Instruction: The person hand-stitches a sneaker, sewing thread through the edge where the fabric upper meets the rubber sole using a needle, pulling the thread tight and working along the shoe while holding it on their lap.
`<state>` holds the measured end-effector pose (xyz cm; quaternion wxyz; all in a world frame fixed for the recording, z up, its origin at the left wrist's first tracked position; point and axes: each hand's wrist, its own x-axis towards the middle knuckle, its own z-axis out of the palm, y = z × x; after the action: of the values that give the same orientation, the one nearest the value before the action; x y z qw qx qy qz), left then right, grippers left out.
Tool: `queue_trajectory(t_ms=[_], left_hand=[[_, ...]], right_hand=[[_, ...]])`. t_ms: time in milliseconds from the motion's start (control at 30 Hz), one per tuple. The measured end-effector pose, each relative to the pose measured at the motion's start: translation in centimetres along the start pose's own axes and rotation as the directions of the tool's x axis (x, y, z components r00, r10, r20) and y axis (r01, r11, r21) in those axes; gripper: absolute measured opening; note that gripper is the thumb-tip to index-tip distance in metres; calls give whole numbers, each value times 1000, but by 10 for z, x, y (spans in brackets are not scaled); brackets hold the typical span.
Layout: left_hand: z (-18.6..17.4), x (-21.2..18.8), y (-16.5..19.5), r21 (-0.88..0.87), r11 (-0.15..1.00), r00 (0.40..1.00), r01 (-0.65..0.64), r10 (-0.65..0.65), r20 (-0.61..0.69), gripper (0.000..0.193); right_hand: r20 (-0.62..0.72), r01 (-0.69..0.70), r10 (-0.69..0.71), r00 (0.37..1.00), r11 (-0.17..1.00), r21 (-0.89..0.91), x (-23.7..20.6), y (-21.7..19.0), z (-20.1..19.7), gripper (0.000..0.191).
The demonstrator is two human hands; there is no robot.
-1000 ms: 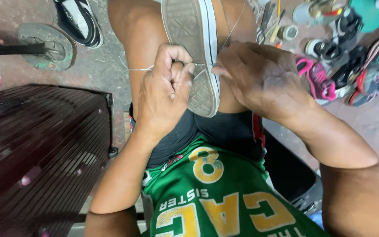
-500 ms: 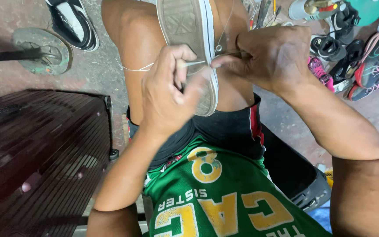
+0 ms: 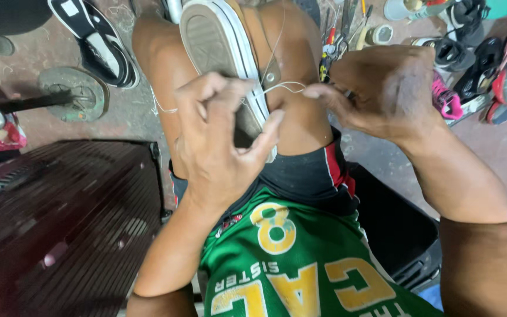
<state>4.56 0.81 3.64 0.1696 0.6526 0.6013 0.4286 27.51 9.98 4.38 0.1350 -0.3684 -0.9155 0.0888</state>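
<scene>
My left hand [image 3: 218, 147] comes up from the lower edge of the view, forearm rising past my green jersey [image 3: 300, 264], wrist bent back so the palm faces the sole of the sneaker [image 3: 221, 58]. Its fingers [image 3: 206, 94] are curled over the heel end of that grey sole, while the thumb [image 3: 265, 132] reaches round the white rubber edge on the far side, so the shoe is clamped between thumb and fingers, sole up, resting between my bare knees. My right hand [image 3: 382, 94] enters from the right, forearm slanting down and across, back of the hand turned upward. Its fingers are bunched, and the forefinger and thumb [image 3: 318, 94] press together on a pale thread [image 3: 283, 87] that runs from those fingertips straight to the shoe's edge, just beside my left thumb. Another stretch of the same thread loops out to the left of my left fingers, across my thigh. Beyond my right knuckles, on the floor, lies a cluster of hand tools [image 3: 338, 35] and a heap of dark and pink shoes [image 3: 476, 64]. Left of my left fingers, well apart, a black-and-white sneaker [image 3: 98, 41] lies on the floor, and a dark red ribbed suitcase [image 3: 60, 223] sits below my left elbow.
</scene>
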Motion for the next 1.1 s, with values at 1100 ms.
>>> queue_trajectory(t_ms=[1100], left_hand=[[-18,3,-19,-611,687,918,393,-254,305,41]], right_hand=[[473,-470,79,877,336,816,-1,-10,38,8]])
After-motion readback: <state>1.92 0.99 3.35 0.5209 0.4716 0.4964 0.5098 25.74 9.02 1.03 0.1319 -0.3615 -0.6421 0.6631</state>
